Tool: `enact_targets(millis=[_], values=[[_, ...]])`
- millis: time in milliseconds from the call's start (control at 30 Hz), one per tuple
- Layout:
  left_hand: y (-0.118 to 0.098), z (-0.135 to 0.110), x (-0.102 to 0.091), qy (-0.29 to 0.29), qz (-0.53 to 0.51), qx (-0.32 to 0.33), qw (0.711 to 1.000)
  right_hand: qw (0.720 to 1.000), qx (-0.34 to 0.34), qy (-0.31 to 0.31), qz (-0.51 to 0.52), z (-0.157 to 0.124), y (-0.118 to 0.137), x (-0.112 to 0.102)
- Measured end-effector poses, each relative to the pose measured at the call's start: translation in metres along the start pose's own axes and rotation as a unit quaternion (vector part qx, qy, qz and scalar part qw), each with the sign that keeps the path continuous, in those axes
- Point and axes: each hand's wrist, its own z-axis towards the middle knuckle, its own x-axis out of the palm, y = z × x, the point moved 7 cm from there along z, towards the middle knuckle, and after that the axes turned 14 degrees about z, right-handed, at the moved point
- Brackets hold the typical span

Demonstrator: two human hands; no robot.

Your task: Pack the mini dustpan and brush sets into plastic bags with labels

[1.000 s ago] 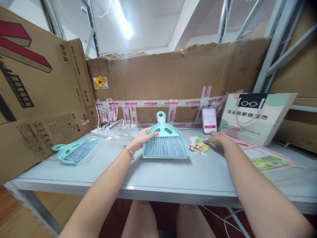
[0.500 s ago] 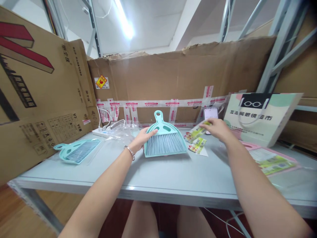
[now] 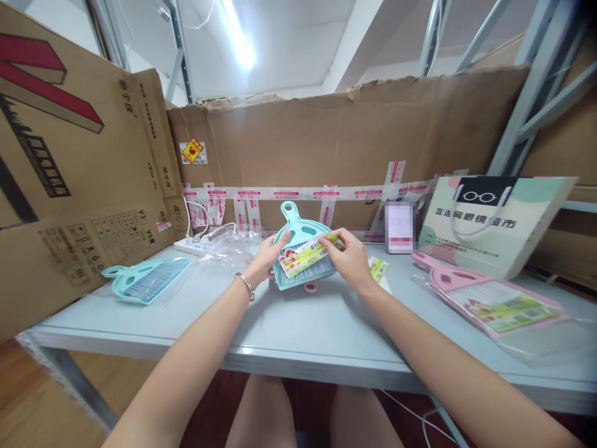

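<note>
My left hand (image 3: 267, 256) grips the left edge of a teal mini dustpan with a brush (image 3: 298, 249) and tilts it up off the grey table (image 3: 298, 336). My right hand (image 3: 347, 258) pinches a colourful printed label card (image 3: 305, 254) and holds it flat across the brush bristles. A pink handle tip (image 3: 310, 287) pokes out under the dustpan. More label cards (image 3: 379, 270) lie on the table just right of my right hand.
A bagged teal dustpan set (image 3: 144, 280) lies at the left, a bagged pink set (image 3: 489, 300) at the right. A phone (image 3: 400, 226) and a paper shopping bag (image 3: 489, 221) stand against the cardboard back wall. A power strip (image 3: 196, 246) and loose plastic bags (image 3: 233, 242) sit behind.
My right hand picked a label card from the pile on the right and brought it left onto the teal dustpan. My left hand lifted the dustpan's left edge.
</note>
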Motion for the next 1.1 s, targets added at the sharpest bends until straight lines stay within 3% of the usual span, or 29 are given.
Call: enact_targets(millis=[67, 133, 267, 400, 533, 600, 667, 767, 833, 1000, 1100], values=[[-0.004, -0.001, -0.003, -0.01, -0.004, 0.01, 1.0, 0.995, -0.065, -0.038, -0.068, -0.001, 0.003, -0.004], [-0.008, -0.001, -0.004, -0.008, -0.004, 0.03, 1.0, 0.988, -0.084, -0.061, -0.113, 0.0, 0.0, -0.008], [-0.018, -0.005, 0.001, 0.034, 0.004, 0.088, 0.996, 0.984, -0.054, -0.081, -0.149, 0.002, -0.014, -0.011], [-0.02, -0.007, 0.006, 0.071, 0.02, 0.106, 0.992, 0.983, -0.022, -0.101, -0.152, 0.002, -0.022, -0.013], [-0.017, -0.005, 0.002, 0.062, 0.02, 0.107, 0.992, 0.982, 0.009, -0.139, -0.129, 0.003, -0.025, -0.021], [-0.016, -0.003, -0.001, 0.057, 0.016, 0.11, 0.992, 0.986, 0.044, -0.145, -0.067, 0.005, -0.031, -0.025], [-0.015, -0.002, -0.005, 0.045, 0.018, 0.109, 0.993, 0.986, 0.123, -0.11, 0.03, 0.006, -0.044, -0.023], [-0.014, -0.001, -0.011, 0.014, 0.035, 0.094, 0.995, 0.962, 0.234, -0.015, 0.138, 0.004, -0.059, -0.01], [-0.013, 0.0, -0.014, 0.004, 0.044, 0.087, 0.995, 0.954, 0.254, 0.015, 0.161, 0.002, -0.061, -0.006], [-0.014, -0.001, -0.012, 0.016, 0.034, 0.096, 0.995, 0.939, 0.277, 0.022, 0.203, 0.001, -0.058, -0.003], [-0.015, -0.002, -0.01, 0.029, 0.026, 0.103, 0.994, 0.922, 0.314, 0.067, 0.217, -0.001, -0.055, -0.003]])
